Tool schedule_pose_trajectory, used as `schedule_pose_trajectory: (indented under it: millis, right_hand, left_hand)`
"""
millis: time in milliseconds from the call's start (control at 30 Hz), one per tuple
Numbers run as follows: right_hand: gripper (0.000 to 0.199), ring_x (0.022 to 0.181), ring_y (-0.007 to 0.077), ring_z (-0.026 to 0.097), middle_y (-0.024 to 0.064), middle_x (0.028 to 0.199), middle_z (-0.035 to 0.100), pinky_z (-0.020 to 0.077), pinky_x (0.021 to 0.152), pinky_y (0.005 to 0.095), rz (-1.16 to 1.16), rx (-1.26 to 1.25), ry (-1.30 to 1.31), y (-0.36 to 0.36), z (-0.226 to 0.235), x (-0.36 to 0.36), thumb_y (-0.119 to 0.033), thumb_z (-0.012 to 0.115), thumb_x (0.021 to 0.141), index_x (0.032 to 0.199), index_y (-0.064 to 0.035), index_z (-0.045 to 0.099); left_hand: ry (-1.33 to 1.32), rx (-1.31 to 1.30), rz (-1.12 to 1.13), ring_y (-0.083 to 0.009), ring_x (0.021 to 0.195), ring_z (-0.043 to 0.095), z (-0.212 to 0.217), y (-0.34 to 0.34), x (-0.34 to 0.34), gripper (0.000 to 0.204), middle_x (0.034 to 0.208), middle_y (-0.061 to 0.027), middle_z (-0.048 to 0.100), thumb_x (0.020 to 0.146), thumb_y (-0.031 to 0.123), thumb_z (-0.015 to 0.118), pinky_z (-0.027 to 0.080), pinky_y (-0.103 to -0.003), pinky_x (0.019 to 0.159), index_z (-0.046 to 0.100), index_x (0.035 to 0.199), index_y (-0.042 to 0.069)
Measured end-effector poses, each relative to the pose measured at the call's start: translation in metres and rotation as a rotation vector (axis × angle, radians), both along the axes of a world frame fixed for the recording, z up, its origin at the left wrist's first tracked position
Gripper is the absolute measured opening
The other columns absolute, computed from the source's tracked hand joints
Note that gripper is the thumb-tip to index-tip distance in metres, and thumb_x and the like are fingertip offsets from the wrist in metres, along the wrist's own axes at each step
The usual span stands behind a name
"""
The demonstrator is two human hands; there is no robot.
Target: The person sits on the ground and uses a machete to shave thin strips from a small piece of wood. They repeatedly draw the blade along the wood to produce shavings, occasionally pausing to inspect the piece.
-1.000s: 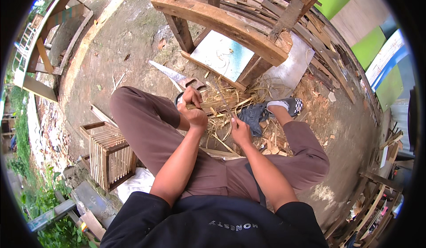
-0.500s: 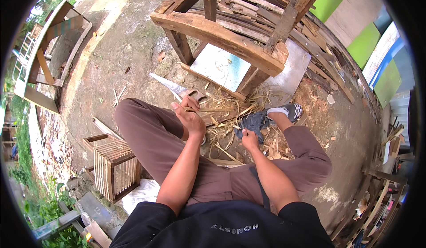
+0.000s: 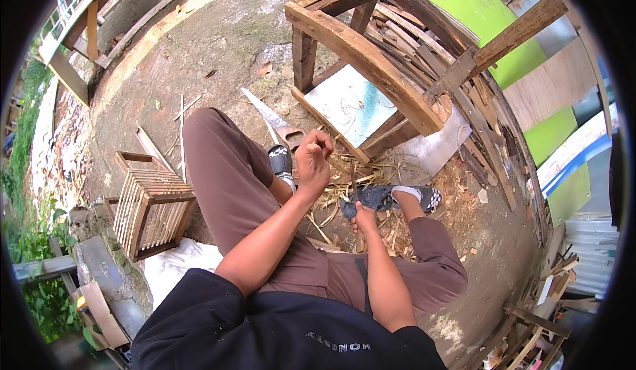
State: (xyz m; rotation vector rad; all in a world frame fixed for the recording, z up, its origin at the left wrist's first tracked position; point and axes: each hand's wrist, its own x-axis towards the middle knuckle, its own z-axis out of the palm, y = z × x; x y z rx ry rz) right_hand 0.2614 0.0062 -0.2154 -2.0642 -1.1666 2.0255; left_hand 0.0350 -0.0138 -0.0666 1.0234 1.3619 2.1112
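Observation:
My left hand (image 3: 313, 163) is raised before my left knee, its fingers curled in a pinch. The thin wooden strip in it is seen almost end-on, so little of it shows. Lower and to the right, my right hand (image 3: 364, 218) is closed around a knife (image 3: 353, 179), whose narrow dark blade points away from me. Behind that hand a dark grey cloth (image 3: 373, 199) lies by my right shoe. Pale shavings (image 3: 322, 206) are scattered between my feet. A handsaw (image 3: 267, 116) rests on the ground beyond my left foot.
A wooden frame (image 3: 361, 55) stands ahead, with a pale board (image 3: 348, 105) at its base. Planks (image 3: 487, 115) are piled behind it. A small slatted wooden cage (image 3: 149, 208) and a white cloth (image 3: 182, 264) lie left of my leg. Wood chips (image 3: 434, 221) litter the right.
My left hand has moved right and slightly up, and its strip has turned from crosswise to nearly end-on. The knife blade now shows above my right hand. My view has shifted.

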Motion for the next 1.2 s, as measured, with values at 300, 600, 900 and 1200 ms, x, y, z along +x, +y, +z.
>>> schedule_pose_trajectory:
  millis: [300,600,900,1200]
  right_hand:
    - [0.043,0.042,0.0142,0.044,0.0045,0.063,0.052,0.038,0.04,0.0327,0.107,0.024,-0.014,-0.004,0.007,-0.002,-0.04,0.049,0.104,0.133,-0.0108,0.06]
    - [0.043,0.043,0.0152,0.046,0.0061,0.061,0.053,0.0383,0.041,0.0346,0.022,0.059,-0.003,-0.005,0.014,-0.003,-0.04,0.049,0.104,0.111,-0.0011,0.066]
    - [0.044,0.043,0.0157,0.047,0.0066,0.06,0.053,0.0386,0.04,0.0344,0.086,0.058,0.005,-0.007,0.016,-0.005,-0.04,0.049,0.104,0.106,0.0011,0.065]
    - [0.044,0.042,0.0163,0.048,0.0067,0.06,0.054,0.0404,0.04,0.0345,0.069,0.074,0.001,-0.006,0.013,-0.007,-0.04,0.049,0.103,0.1,0.0005,0.066]
  left_hand:
    - [0.084,0.003,0.022,-0.0112,0.075,0.045,0.026,0.001,0.006,0.034,0.083,-0.002,0.047,0.109,0.027,0.041,0.038,-0.026,0.07,0.054,0.091,0.002]
    - [-0.015,0.083,-0.056,-0.0103,0.072,0.044,0.031,-0.007,0.004,0.041,0.08,-0.0018,0.047,0.108,0.039,0.039,0.039,-0.025,0.066,0.055,0.106,0.002]
    - [0.118,0.051,0.048,-0.0114,0.074,0.051,0.041,-0.005,0.006,0.032,0.079,-0.0052,0.054,0.107,0.026,0.046,0.042,-0.025,0.067,0.061,0.099,-0.001]
    - [0.014,0.138,0.077,-0.0116,0.069,0.048,0.031,-0.002,0.015,0.031,0.079,-0.0051,0.052,0.106,0.025,0.05,0.04,-0.024,0.064,0.055,0.088,0.0]
